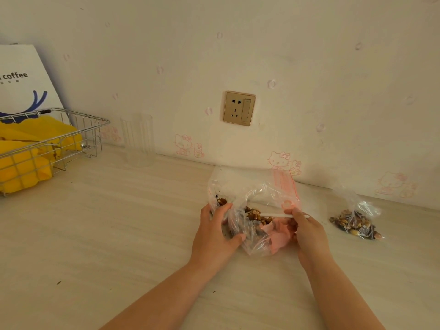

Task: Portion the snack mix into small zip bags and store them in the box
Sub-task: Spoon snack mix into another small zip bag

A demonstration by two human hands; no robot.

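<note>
Clear plastic zip bag (250, 206) of snack mix sits mid-surface; the left hand (217, 231) grips its side to keep the mouth open, while the right hand (307, 231) pinches a white spoon (283, 215) for scooping.

yellow cloth (28, 160), gold socket (239, 108), red-striped zip bag (284, 184)

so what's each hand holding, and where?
Left hand grips the clear snack bag by its left side. Right hand pinches a white spoon by its handle end.
</note>
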